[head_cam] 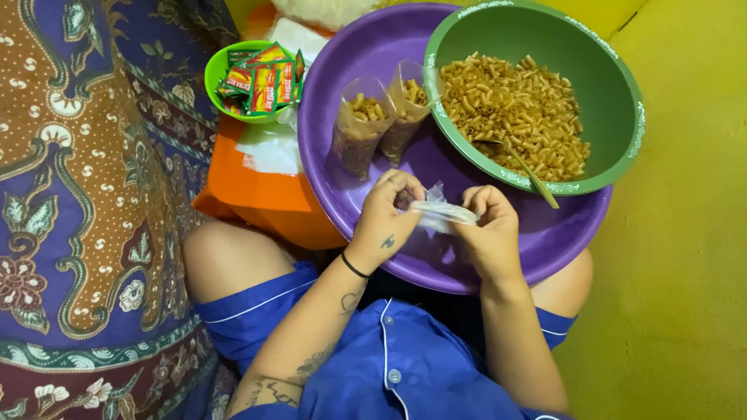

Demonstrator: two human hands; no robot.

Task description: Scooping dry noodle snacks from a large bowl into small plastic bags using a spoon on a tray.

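My left hand (387, 218) and my right hand (489, 227) both pinch a small clear plastic bag (440, 212) between them, above the near part of a large purple basin (436, 264) resting on my lap. The bag looks empty and crumpled. Beyond my hands, a green bowl (615, 85) heaped with fried macaroni pieces (513, 109) sits inside the basin, with a spoon (529, 173) stuck in the heap. Two filled clear bags of macaroni (381, 120) lean upright in the basin to the left of the bowl.
A small green bowl (219, 70) of red and green seasoning sachets (261, 78) stands on an orange box (257, 194) at the left, with white plastic (272, 148) beside it. Patterned cloth (85, 210) covers the left side. A yellow surface (685, 257) lies to the right.
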